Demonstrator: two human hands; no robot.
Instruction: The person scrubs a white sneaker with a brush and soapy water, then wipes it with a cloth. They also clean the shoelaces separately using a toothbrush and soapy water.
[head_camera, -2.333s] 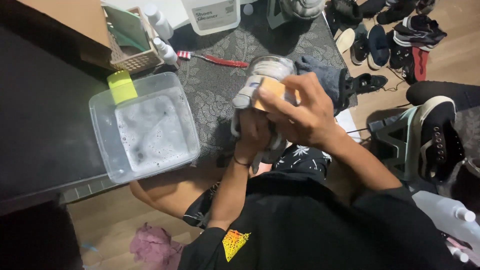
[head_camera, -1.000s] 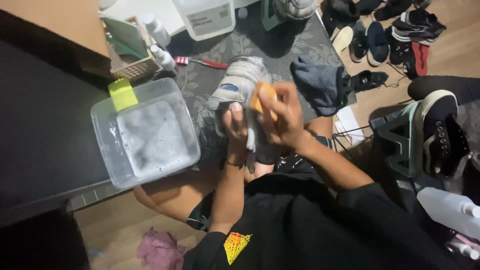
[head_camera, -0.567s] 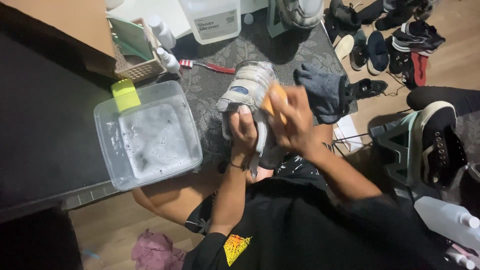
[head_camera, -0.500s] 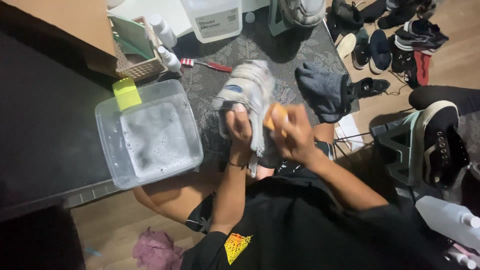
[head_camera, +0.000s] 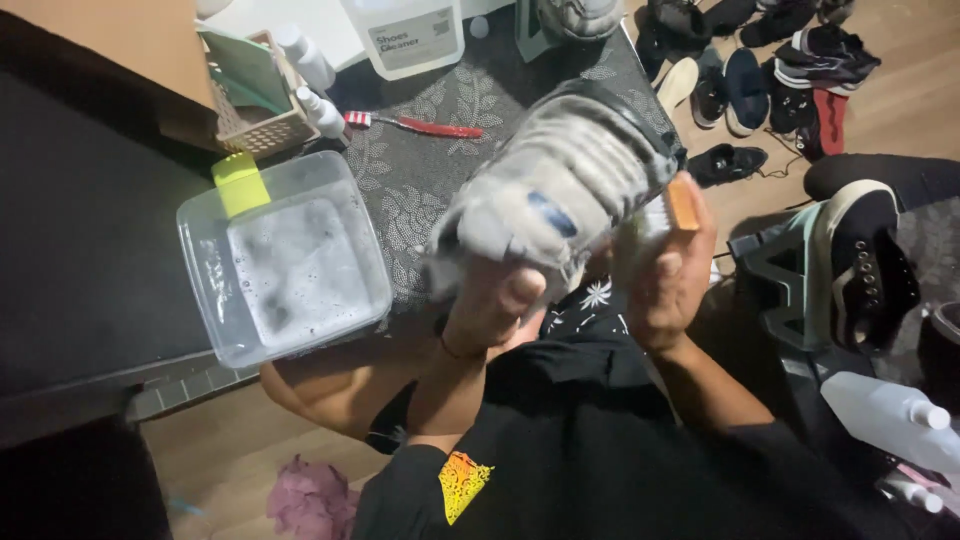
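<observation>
Head view: left hand (head_camera: 495, 305) grips the heel end of a grey sneaker (head_camera: 560, 190), raised sole-up over the patterned mat (head_camera: 420, 170). Right hand (head_camera: 665, 275) clasps an orange-backed brush (head_camera: 678, 205) against the sneaker's right edge. A clear tub (head_camera: 285, 260) of soapy water sits well apart at left, with open mat between.

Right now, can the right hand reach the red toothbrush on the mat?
Probably not freely. The right hand already grips a brush against the grey sneaker, and that raised sneaker sits between it and the red toothbrush.
</observation>
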